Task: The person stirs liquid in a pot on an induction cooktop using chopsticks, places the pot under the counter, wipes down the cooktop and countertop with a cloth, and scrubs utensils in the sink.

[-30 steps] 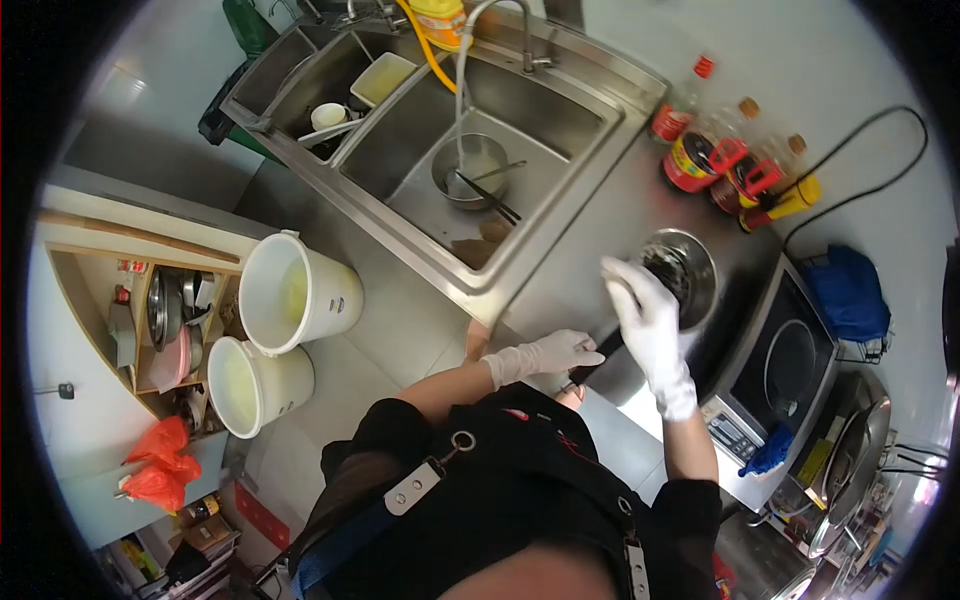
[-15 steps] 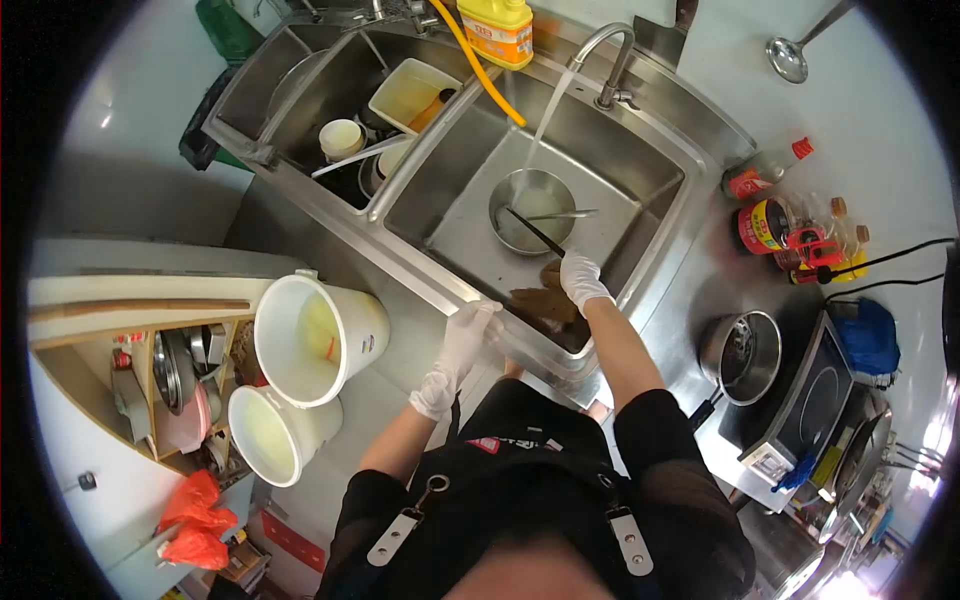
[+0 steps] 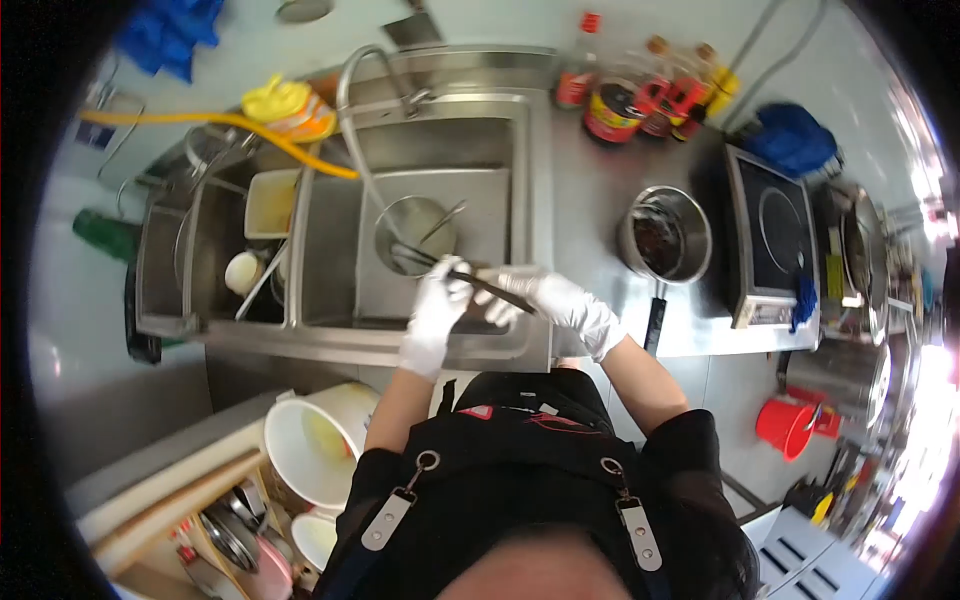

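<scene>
- We see two dark chopsticks point(image 3: 512, 298), slim, smooth rods, slanting over the front of the sink's right basin, their tips in the bowl.
- Our left hand point(image 3: 437, 305), in a thin white glove, is closed around them, thumb and fingers pinching.
- Our right hand point(image 3: 553, 298), gloved alike, has its fingers bent beside their upper end; whether it grips, we cannot tell.
- One round metal bowl point(image 3: 442, 246) sits near the middle of that basin, holding one metal utensil point(image 3: 455, 213).
- One curved metal tap point(image 3: 347, 95) rises from the back edge of the sink point(image 3: 541, 220), which is steel with three basins.
- One yellow plastic jug point(image 3: 300, 118) stands at the sink's back edge.
- On the steel counter point(image 3: 588, 250), one round metal pot point(image 3: 632, 248) points its black handle at the front edge.
- At least four bottles point(image 3: 612, 115) crowd the counter's back edge.
- One flat-topped cooker point(image 3: 775, 275) fills its right end.
- Two round white buckets point(image 3: 292, 450) stand below.
</scene>
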